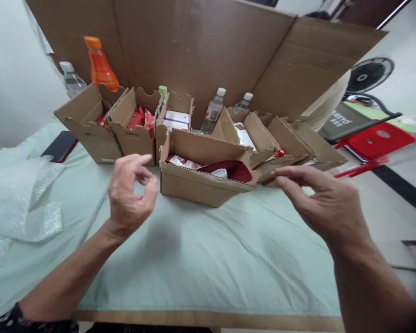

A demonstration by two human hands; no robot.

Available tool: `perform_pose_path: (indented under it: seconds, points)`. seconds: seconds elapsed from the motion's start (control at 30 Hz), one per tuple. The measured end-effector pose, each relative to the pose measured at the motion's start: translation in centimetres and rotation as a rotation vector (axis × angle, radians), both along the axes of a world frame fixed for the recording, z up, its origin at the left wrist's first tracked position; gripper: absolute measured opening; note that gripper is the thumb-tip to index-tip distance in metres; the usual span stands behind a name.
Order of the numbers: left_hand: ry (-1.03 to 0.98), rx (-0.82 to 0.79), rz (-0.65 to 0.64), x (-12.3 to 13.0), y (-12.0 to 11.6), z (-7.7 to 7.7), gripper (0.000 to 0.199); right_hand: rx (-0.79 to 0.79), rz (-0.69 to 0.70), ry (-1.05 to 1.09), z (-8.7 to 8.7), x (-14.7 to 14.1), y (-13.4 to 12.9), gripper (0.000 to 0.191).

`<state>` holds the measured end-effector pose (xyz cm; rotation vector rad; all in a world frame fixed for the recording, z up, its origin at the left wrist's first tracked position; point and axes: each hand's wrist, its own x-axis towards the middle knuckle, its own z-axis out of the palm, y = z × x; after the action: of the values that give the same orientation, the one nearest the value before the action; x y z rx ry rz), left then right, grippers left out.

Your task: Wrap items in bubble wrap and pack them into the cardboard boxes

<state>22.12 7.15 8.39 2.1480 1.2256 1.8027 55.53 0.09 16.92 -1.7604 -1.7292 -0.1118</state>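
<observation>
A small cardboard box (pixel 197 185) sits in the middle of the cloth, in front of a row of similar boxes. Inside it are a red-and-white packet (pixel 183 162), a dark red item (pixel 237 171) whose kind I cannot make out, and a crumpled white piece (pixel 219 173). My left hand (pixel 131 189) hovers just left of this box, fingers curved and thumb apart, with nothing in it. On the other side, my right hand (pixel 319 199) is held a little away from the box, thumb and fingers slightly parted, holding nothing visible.
Behind stand more cardboard boxes (pixel 92 134) with red packets, and several bottles, among them an orange one (pixel 102 67). A tall cardboard sheet (pixel 201 55) backs them. Bubble wrap (pixel 17 194) and a dark phone (pixel 60 146) lie left; a red stool (pixel 381 141) stands right.
</observation>
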Motion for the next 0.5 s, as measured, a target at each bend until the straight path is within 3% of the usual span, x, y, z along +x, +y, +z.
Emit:
perform_pose_path:
  seconds: [0.07,0.13,0.2,0.27,0.37,0.5]
  points:
    - [-0.074,-0.156,0.016,-1.1,1.1,-1.8,0.051,-0.153,0.0,0.104,-2.6,1.9,-0.7,0.038]
    - [-0.124,-0.361,-0.023,-1.6,2.4,-3.8,0.067,-0.289,0.067,0.198,-5.6,2.7,-0.3,0.064]
    - [-0.135,-0.547,-0.127,-1.2,3.7,-5.5,0.085,-0.335,0.154,0.307,-8.2,2.0,0.9,0.083]
    - [-0.14,-0.685,-0.314,-0.2,4.6,-6.5,0.095,-0.321,0.231,0.419,-9.9,0.3,2.4,0.084]
    - [-0.207,-0.763,-0.529,1.9,4.7,-6.7,0.095,-0.253,0.289,0.509,-10.7,-2.3,3.7,0.066]
    - [-0.264,-0.79,-0.487,3.2,1.9,-6.6,0.092,-0.201,0.234,0.479,-10.3,-3.6,1.3,0.052]
